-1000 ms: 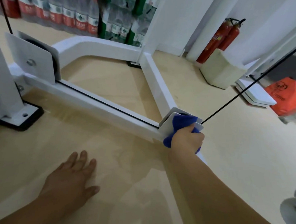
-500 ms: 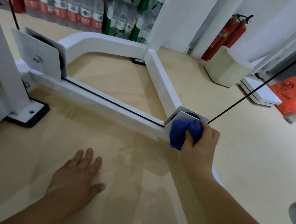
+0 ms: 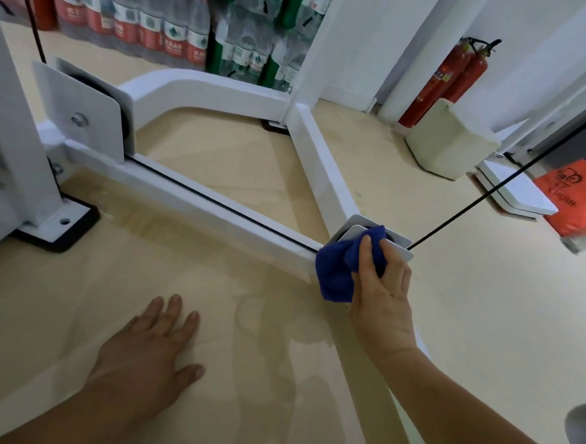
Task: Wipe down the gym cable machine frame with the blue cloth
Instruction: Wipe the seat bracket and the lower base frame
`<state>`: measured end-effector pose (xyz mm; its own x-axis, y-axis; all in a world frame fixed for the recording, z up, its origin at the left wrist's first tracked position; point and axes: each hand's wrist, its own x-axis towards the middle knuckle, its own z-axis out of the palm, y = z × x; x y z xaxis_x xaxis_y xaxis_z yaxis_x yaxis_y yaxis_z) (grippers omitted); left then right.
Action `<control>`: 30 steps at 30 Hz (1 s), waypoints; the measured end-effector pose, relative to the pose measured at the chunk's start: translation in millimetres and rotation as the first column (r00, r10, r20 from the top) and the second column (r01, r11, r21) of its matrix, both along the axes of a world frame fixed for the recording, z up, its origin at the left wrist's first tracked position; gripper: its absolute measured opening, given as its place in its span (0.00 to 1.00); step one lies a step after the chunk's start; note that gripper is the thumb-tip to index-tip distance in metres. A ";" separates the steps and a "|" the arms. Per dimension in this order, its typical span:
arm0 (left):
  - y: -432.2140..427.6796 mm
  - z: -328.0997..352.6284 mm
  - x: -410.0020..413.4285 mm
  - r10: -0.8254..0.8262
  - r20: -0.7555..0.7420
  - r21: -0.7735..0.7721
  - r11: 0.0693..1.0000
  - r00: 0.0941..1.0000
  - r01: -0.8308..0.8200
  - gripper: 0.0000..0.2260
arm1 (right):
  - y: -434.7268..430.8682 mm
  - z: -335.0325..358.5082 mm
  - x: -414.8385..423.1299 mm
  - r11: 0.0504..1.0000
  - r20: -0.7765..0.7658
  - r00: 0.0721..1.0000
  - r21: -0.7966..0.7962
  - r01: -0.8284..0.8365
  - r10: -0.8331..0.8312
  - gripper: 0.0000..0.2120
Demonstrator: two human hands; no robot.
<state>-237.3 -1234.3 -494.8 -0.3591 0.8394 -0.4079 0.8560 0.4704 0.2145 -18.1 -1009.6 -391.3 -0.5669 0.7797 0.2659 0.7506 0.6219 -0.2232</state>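
**Cloth pressed to the near pulley bracket**

The blue cloth [image 3: 338, 271] sits bunched against the white pulley bracket [image 3: 398, 250] at the near corner of the cable machine frame [image 3: 216, 213], where the low floor rail meets the rail that runs away toward the upright post. Part of the cloth hangs down over the end of the floor rail, close to the floor.

Your right hand [image 3: 381, 296] grips the cloth, thumb on the near side and fingers curled around the wad, pressing it onto the bracket's face. A black cable [image 3: 514, 177] leaves the bracket just beyond your fingers and climbs toward the upper right.

Your left hand [image 3: 146, 353] lies flat and open on the tan floor [image 3: 144, 281], palm down, fingers spread, holding nothing, well apart from the rail.

Along the same rail to the left stands a second bracket plate [image 3: 82, 113] with a bolt head, beside a white upright bolted to a black-edged foot plate [image 3: 56, 224].

Further back, packs of bottled water [image 3: 159, 25] are stacked against the wall. To the right stand two red fire extinguishers [image 3: 444, 80], with a pale bin [image 3: 451, 142] in front of them and an orange bag [image 3: 574, 194] beyond it.
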 end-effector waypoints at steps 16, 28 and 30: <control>83.3 127.9 64.8 0.223 0.972 -0.147 0.826 0.075 -0.544 0.12 | -76.8 15.2 -20.5 0.646 -0.535 0.736 -0.743 -0.175 -0.416 0.04; 161.5 138.5 86.1 0.222 0.927 0.128 0.572 0.303 -0.810 0.12 | -28.7 -56.2 67.7 0.705 0.186 0.982 -0.694 0.147 -0.022 0.29; 174.5 133.8 99.5 0.180 0.926 0.193 0.526 0.331 -0.828 0.10 | -27.2 -72.3 79.5 0.689 0.243 0.970 -0.707 0.163 0.021 0.38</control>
